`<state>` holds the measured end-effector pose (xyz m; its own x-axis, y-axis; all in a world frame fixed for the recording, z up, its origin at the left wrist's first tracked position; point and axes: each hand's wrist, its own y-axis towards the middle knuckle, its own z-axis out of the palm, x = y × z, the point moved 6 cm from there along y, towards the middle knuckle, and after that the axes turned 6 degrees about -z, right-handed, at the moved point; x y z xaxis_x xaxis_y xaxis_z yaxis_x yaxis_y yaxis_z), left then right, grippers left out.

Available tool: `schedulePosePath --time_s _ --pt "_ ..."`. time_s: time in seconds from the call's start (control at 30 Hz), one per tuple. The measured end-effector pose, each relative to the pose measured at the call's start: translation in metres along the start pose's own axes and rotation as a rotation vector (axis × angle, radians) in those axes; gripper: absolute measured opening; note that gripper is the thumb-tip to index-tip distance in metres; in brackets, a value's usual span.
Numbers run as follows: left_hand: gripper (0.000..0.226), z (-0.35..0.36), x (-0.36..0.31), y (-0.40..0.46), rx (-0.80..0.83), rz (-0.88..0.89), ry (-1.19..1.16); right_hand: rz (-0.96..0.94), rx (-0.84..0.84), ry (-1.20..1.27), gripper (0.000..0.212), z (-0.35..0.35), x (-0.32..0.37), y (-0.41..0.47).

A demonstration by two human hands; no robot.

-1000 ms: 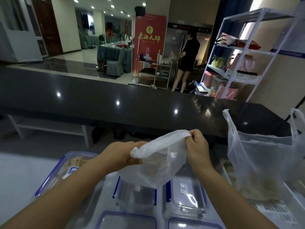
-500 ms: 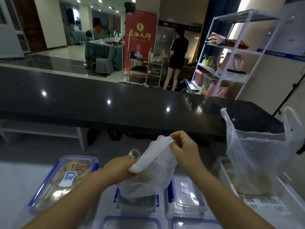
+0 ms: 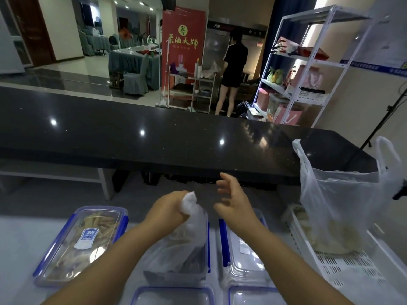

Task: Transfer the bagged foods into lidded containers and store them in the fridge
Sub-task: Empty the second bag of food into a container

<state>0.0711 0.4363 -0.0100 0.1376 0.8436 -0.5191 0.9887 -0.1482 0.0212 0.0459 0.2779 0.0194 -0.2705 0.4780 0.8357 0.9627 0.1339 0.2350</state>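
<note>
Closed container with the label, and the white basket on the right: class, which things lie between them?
The head view shows two open containers between the labelled container and the basket; the left hand holds a small bag in one.

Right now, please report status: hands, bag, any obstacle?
Left hand grips bag over open container. Right hand open, empty. Nothing blocking.

Clear containers [image 3: 79, 243] with blue clasps, white-and-blue label on one lid, translucent white bags [image 3: 339, 208], glossy black speckled counter [image 3: 154, 137], red banner [image 3: 184, 40] with yellow lettering, white perforated tray [image 3: 356, 269]
</note>
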Motion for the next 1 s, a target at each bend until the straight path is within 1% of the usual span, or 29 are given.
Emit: schedulePosePath --time_s 0.07,0.13,0.2,0.27,0.3,0.33,0.4,0.43,0.47,0.53,0.6,0.63,0.67,0.73,0.8,0.9,1.0 --pt "0.006 -0.001 0.005 -0.005 0.050 0.045 0.000 0.064 0.177 -0.086 0.089 0.015 -0.017 -0.007" --pt "0.003 -0.001 0.012 -0.010 0.058 0.091 -0.076 0.119 0.355 -0.104 0.101 0.040 -0.029 -0.018" --pt "0.005 0.003 0.023 -0.013 0.075 0.114 -0.154 0.152 0.448 -0.107 0.103 0.067 -0.036 -0.025" --pt "0.010 0.007 0.033 -0.018 0.096 0.138 -0.219 0.198 0.465 -0.216 0.101 0.085 -0.043 -0.024" --pt "0.013 0.008 0.037 -0.021 0.099 0.147 -0.245 0.218 0.457 -0.308 0.096 0.090 -0.045 -0.021" --pt "0.014 0.010 0.041 -0.023 0.100 0.154 -0.263 0.227 0.436 -0.388 0.086 0.091 -0.046 -0.018" --pt "0.017 0.014 0.051 -0.027 0.105 0.113 -0.272 0.207 0.400 -0.447 0.051 0.091 -0.046 -0.014" --pt "0.021 0.017 0.056 -0.029 0.108 0.082 -0.225 0.193 0.394 -0.462 0.035 0.090 -0.047 -0.014" --pt "0.024 0.019 0.059 -0.029 0.097 0.086 -0.138 0.188 0.396 -0.497 0.027 0.089 -0.049 -0.015" --pt "0.031 0.021 0.061 -0.031 0.046 0.144 0.068 0.172 0.407 -0.557 0.020 0.087 -0.055 -0.015" --pt "0.046 0.023 0.062 -0.034 0.077 0.132 0.170 0.185 0.388 -0.534 0.018 0.084 -0.057 -0.013" --pt "0.047 0.025 0.060 -0.034 0.107 0.116 0.194 0.206 0.368 -0.499 0.016 0.081 -0.058 -0.011" --pt "0.041 0.025 0.057 -0.034 0.118 0.115 0.215 0.232 0.336 -0.454 0.015 0.078 -0.057 -0.009" --pt "0.026 0.025 0.051 -0.032 0.176 0.051 0.186 0.293 0.266 -0.352 0.016 0.069 -0.056 -0.005" --pt "0.026 0.023 0.045 -0.030 0.222 -0.011 0.110 0.315 0.188 -0.263 0.018 0.059 -0.049 0.001" --pt "0.033 0.012 0.029 -0.015 0.117 0.016 -0.004 0.298 0.108 -0.225 0.011 0.042 -0.034 0.008" --pt "0.030 0.003 0.013 -0.006 0.175 -0.050 -0.031 0.263 0.041 -0.211 0.009 0.023 -0.018 0.013"
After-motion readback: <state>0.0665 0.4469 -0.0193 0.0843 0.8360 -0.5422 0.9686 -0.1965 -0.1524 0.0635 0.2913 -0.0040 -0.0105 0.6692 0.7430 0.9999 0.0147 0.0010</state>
